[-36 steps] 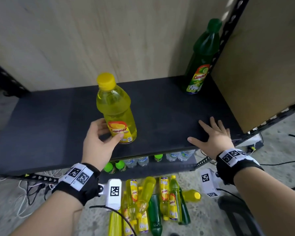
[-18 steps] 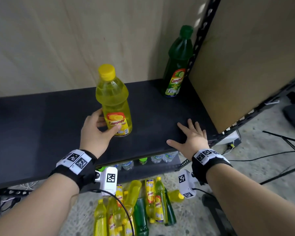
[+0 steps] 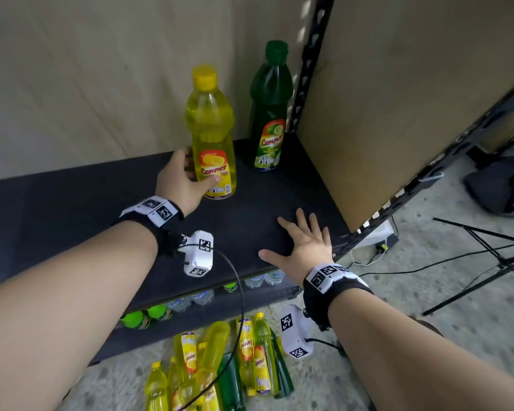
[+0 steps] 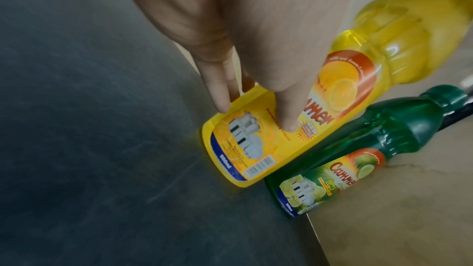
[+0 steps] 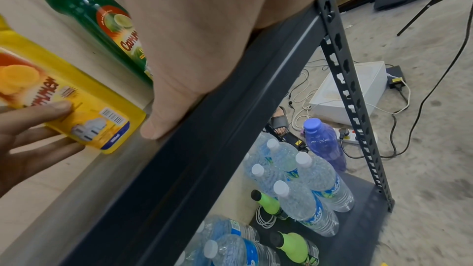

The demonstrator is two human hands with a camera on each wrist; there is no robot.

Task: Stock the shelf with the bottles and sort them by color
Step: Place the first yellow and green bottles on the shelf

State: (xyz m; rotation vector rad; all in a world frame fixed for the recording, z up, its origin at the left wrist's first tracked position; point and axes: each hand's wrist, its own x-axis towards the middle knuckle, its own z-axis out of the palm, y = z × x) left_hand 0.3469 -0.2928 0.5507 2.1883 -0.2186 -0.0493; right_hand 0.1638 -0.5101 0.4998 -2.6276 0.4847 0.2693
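A yellow bottle [image 3: 209, 134] stands upright on the dark shelf [image 3: 72, 203], and my left hand [image 3: 181, 179] grips its lower body at the label [image 4: 258, 145]. Just to its right, in the back right corner, stands a green bottle [image 3: 269, 114] [image 4: 358, 149]. My right hand [image 3: 304, 241] lies flat with spread fingers on the shelf near its front right edge, holding nothing. In the right wrist view the yellow bottle [image 5: 64, 98] and the green bottle [image 5: 89, 11] show beyond my right palm.
Several yellow and green bottles [image 3: 220, 366] lie on the floor below the shelf front. The lower shelf holds clear water bottles [image 5: 302, 185], green-capped bottles [image 3: 140, 318] and a purple bottle [image 5: 322, 143]. A black upright [image 3: 306, 69], a white box [image 5: 350, 92] and cables stand at right.
My left hand has carried the yellow bottle back and to the right, next to the green one. The right hand has stayed flat on the shelf.
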